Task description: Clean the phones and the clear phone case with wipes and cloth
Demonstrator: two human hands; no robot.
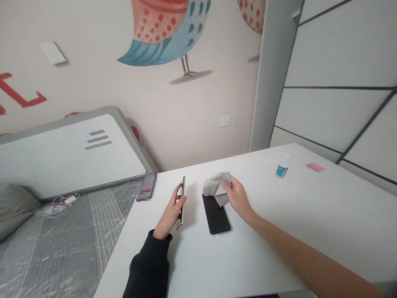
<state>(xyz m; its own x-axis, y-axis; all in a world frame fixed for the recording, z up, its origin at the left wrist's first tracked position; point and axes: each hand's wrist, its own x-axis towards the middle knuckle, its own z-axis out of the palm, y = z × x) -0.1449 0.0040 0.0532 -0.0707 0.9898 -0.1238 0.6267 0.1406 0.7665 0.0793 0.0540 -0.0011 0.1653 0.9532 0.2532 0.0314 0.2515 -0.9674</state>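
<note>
In my left hand (171,213) is a thin phone (182,215), held upright and seen nearly edge-on, with fingers and thumb gripping its sides. A second phone (218,219), in a clear case with its dark screen up, lies on the white table (198,265) to the right. Over the far end of that phone hangs a grey cloth (214,185), pinched in my right hand (237,196). The cloth covers the phone's top part; whether it touches the screen I cannot tell.
A small white bottle with a blue label (282,169) stands farther right on the table, near a flat pink piece (315,167). At the left table edge lies a blurred-out object (147,187). Beyond that edge is a plastic-covered bed (77,236) with cables (63,205) on it.
</note>
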